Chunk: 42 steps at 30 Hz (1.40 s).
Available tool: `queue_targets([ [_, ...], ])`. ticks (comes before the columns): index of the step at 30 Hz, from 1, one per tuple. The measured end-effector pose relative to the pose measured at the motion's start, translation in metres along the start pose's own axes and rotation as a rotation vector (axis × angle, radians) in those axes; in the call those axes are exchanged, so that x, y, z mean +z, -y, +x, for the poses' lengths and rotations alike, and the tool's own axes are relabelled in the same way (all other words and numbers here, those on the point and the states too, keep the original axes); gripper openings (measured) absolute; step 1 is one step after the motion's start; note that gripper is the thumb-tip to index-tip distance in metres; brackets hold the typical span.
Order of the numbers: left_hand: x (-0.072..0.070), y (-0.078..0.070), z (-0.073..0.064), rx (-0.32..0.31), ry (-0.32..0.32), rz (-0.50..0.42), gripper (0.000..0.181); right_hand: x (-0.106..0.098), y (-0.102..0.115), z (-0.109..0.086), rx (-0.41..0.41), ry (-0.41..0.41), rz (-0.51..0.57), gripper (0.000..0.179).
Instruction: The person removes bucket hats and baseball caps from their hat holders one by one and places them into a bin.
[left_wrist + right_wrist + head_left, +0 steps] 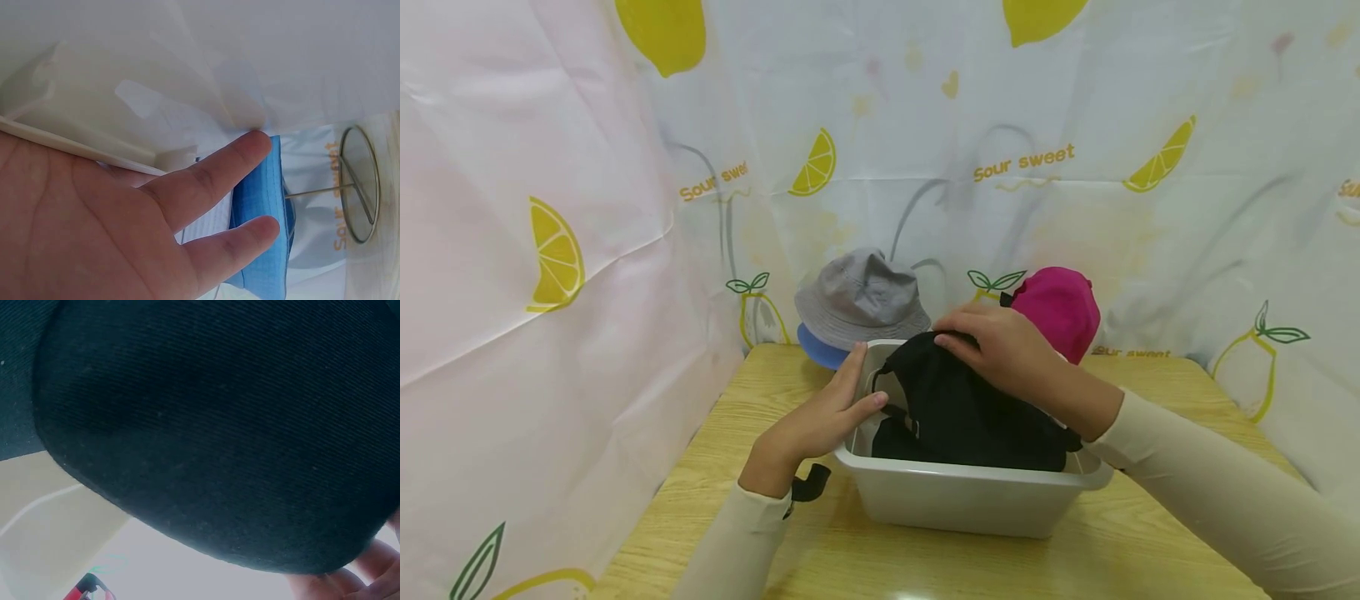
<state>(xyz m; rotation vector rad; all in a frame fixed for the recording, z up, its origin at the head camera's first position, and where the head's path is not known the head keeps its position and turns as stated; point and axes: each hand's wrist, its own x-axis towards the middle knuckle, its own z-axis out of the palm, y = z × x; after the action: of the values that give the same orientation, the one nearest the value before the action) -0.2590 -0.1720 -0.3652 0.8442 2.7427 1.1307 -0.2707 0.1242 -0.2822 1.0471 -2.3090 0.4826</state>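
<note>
My right hand [1000, 346] pinches the top of a black cap [955, 400], with thumb and fingers at its upper edge. The cap, its strap and buckle facing left, stands partly inside a light grey plastic basin [955, 492]. More black cloth lies low in the basin; I cannot tell whether it is a separate cap. In the right wrist view the dark fabric [212, 437] fills most of the picture, with fingertips [356, 581] at its lower right edge. My left hand [823, 417] touches the basin's left rim, its fingers straight.
Behind the basin, a grey bucket hat [865, 296] sits over a blue hat [822, 346]. A round wire stand [359, 184] shows near the blue hat. At back right is a magenta cap [1060, 308]. The wooden table [715, 492] meets a lemon-print curtain [880, 125].
</note>
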Motion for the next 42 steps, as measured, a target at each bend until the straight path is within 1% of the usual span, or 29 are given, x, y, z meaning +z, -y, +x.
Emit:
queue_targets([
  [8, 0.000, 0.000, 0.000, 0.000, 0.004, 0.004, 0.092, 0.010, -0.001, 0.000, -0.031, 0.059, -0.010, 0.026],
  [16, -0.001, -0.001, 0.001, 0.004, 0.002, 0.010, 0.091, 0.017, 0.001, -0.002, -0.011, 0.092, 0.000, 0.025],
  [20, -0.001, -0.001, 0.001, 0.011, 0.001, 0.000, 0.090, 0.019, 0.000, -0.004, -0.002, 0.110, -0.015, 0.023],
  [24, 0.000, -0.001, 0.001, 0.005, -0.002, -0.002, 0.089, 0.023, -0.001, -0.004, 0.008, 0.145, -0.029, 0.024],
  [28, 0.000, 0.000, 0.001, 0.008, -0.004, -0.004, 0.089, 0.027, -0.003, -0.005, 0.012, 0.190, -0.033, 0.024],
  [32, 0.000, -0.001, 0.001, 0.019, 0.000, -0.006, 0.089, 0.030, -0.005, -0.006, -0.013, 0.250, -0.019, 0.025],
  [38, -0.001, -0.002, 0.000, 0.004, 0.000, -0.012, 0.089, 0.033, -0.006, -0.006, -0.032, 0.313, 0.021, 0.028],
  [40, -0.001, -0.002, 0.000, 0.001, 0.001, -0.010, 0.090, 0.033, -0.007, -0.007, -0.027, 0.365, 0.046, 0.031],
  [42, -0.001, -0.002, -0.001, -0.001, 0.001, -0.004, 0.090, 0.034, -0.008, -0.007, -0.026, 0.437, 0.078, 0.035],
])
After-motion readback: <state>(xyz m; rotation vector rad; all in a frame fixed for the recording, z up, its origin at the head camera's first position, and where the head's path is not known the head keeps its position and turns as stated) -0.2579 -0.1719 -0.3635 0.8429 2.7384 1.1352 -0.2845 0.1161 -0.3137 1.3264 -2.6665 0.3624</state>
